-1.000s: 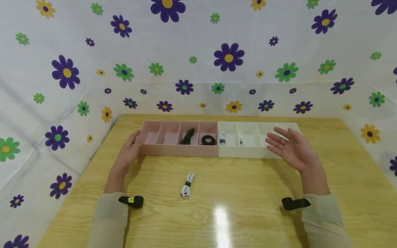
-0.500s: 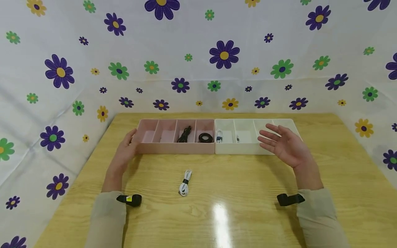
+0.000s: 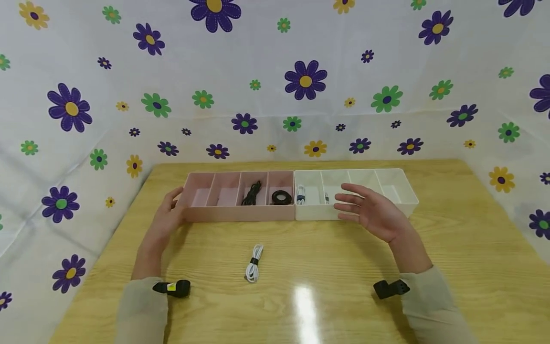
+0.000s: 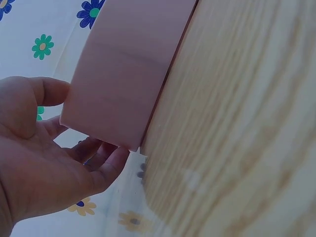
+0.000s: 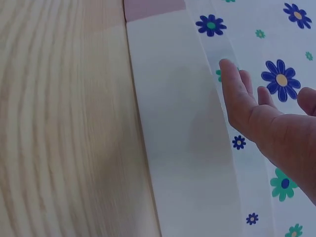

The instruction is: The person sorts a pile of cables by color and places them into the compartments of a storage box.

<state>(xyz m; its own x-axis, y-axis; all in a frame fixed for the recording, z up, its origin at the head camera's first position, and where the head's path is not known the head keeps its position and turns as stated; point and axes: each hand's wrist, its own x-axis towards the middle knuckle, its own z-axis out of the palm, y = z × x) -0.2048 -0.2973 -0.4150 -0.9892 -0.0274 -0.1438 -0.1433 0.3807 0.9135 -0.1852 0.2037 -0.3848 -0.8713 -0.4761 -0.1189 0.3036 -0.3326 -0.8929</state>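
Observation:
In the head view a pink divided organizer box (image 3: 238, 214) and a white divided organizer box (image 3: 315, 213) stand end to end on the table. My left hand (image 3: 164, 220) holds the pink box's left end; in the left wrist view the thumb rests at the rim and curved fingers lie along the end wall. My right hand (image 3: 374, 212) hovers before the white box, palm turned inward, fingers extended, holding nothing. A black cable (image 3: 251, 193) and a coiled black cable (image 3: 281, 197) lie in the pink box. A small white cable (image 3: 301, 194) sits in the white box's leftmost compartment.
A bundled white cable (image 3: 254, 263) with a black tie lies on the wooden table (image 3: 343, 286) in front of the boxes. Another small item (image 3: 327, 198) is in the second white compartment, partly hidden. Flowered cloth (image 3: 266, 105) hangs behind.
My right hand has moved left along the front of the white box, uncovering its right end. The left hand stays at the pink box's end. The head view has shifted slightly.

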